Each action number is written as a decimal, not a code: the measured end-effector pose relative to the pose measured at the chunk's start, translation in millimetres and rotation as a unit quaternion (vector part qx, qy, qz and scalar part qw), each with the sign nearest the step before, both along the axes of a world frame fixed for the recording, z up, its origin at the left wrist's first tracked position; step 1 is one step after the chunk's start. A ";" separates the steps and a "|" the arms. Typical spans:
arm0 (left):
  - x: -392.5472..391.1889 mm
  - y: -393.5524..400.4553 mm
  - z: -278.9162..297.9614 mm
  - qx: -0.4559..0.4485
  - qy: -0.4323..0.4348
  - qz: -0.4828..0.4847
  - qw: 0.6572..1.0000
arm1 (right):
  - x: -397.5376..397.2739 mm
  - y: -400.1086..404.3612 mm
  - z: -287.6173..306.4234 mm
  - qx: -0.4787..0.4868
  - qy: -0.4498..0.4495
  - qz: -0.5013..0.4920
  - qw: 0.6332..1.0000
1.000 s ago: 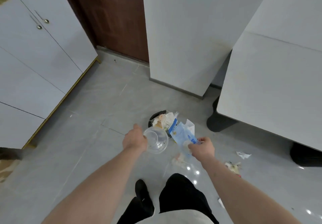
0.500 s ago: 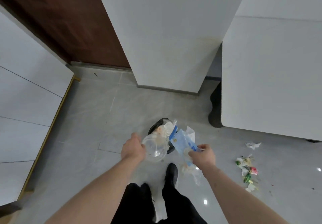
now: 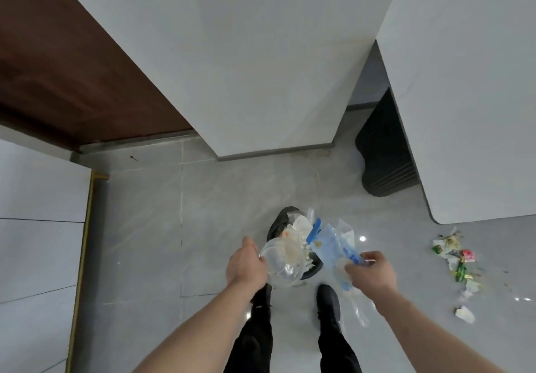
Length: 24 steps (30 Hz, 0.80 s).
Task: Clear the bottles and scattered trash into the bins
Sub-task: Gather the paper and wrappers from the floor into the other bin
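My left hand (image 3: 245, 265) grips a clear plastic bowl (image 3: 282, 262) by its rim, tilted over a small black bin (image 3: 280, 223) on the floor just ahead of my feet. The bin is stuffed with white paper and wrappers that rise above its rim. My right hand (image 3: 371, 271) pinches a blue and white plastic bag (image 3: 333, 249) that hangs over the bin's right side; a clear plastic film dangles below that hand. A scatter of small trash (image 3: 456, 262), green, red and white scraps, lies on the floor to the right.
A white table (image 3: 470, 111) juts in at the right with a dark ribbed base (image 3: 383, 155) under it. A white wall corner (image 3: 261, 68) stands straight ahead, a brown door (image 3: 72, 77) at left, white cabinets (image 3: 37, 227) at far left. My black shoes (image 3: 327, 306) stand behind the bin.
I have stepped closer, so the bin lies right at my feet. Both hands keep their hold and now sit directly over the bin. The floor scraps have come fully into view.
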State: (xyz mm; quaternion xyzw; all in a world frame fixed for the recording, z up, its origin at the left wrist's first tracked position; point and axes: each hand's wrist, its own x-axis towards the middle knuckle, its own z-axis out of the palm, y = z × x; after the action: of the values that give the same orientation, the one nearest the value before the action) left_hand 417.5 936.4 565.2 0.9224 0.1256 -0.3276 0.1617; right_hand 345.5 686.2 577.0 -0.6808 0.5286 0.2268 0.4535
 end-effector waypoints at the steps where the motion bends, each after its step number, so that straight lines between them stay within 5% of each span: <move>1: 7.2 4.2 -19.4 -0.002 0.002 -0.009 1.000 | 4.6 8.9 -16.3 0.003 0.002 -0.012 1.000; 13: 27.9 3.6 -292.1 -0.029 0.021 0.011 0.999 | 42.3 65.0 -273.9 0.048 0.020 -0.045 0.998; 24: 32.8 3.8 -357.8 -0.005 0.026 -0.070 0.997 | 38.3 59.6 -333.0 -0.013 0.068 0.073 0.995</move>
State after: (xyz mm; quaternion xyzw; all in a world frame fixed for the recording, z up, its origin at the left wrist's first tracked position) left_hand 450.3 940.2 207.3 0.9191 0.0636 -0.3629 0.1398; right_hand 383.9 745.8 244.1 -0.7060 0.5104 0.2985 0.3898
